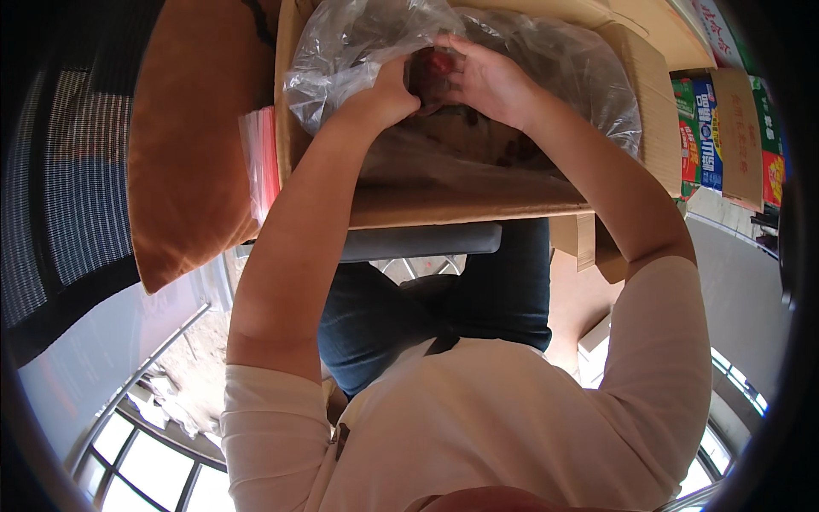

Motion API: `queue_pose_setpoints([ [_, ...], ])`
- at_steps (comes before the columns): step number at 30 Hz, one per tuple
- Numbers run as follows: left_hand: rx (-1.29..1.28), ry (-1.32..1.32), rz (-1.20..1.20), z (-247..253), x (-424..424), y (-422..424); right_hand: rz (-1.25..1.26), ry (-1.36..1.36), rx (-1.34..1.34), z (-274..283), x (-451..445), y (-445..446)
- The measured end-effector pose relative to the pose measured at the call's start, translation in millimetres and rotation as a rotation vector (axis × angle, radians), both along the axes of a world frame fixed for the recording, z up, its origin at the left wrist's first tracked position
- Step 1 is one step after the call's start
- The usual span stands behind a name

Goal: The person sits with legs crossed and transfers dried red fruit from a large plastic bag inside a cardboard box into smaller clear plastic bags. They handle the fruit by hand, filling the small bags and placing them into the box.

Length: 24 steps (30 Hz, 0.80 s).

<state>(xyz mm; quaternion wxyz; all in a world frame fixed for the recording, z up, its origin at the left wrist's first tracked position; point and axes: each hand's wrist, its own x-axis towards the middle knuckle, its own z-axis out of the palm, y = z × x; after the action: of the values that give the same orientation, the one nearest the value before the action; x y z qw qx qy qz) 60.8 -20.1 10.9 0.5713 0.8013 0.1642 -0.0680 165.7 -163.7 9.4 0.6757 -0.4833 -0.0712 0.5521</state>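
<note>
My left hand curls around the left side of a dark red item, which looks wrapped in clear film. On its right side the fingers of my right hand touch it, spread and slightly bent, with the palm partly turned up. Exactly what the item is, I cannot tell. Both hands are over an open cardboard box lined with a large clear plastic bag. A few small dark red pieces lie at the bottom of the liner, partly hidden by film and shadow.
Beside the box at left are a stack of pink-edged plastic bags and a brown cushion. Printed cartons stand at the right. A grey padded edge runs under the box's near side, above my legs.
</note>
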Motion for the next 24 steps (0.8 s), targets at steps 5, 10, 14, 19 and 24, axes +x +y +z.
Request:
queue_pose_setpoints([
  [5,0.080,0.009,0.043,-41,7,12,0.138,-0.244,-0.125,13,1,-5],
  [10,0.455,-0.079,0.055,-54,5,14,0.257,-0.857,-0.583,-7,33,-8],
  [14,0.332,-0.072,-0.022,-25,-8,14,-0.261,-1.743,-0.538,-54,45,17],
  [19,0.196,0.055,-0.119,26,-11,6,-0.266,-1.420,-0.174,15,42,20],
  [24,0.210,-0.118,-0.166,81,-28,1,-0.175,-1.249,-0.456,58,25,0],
])
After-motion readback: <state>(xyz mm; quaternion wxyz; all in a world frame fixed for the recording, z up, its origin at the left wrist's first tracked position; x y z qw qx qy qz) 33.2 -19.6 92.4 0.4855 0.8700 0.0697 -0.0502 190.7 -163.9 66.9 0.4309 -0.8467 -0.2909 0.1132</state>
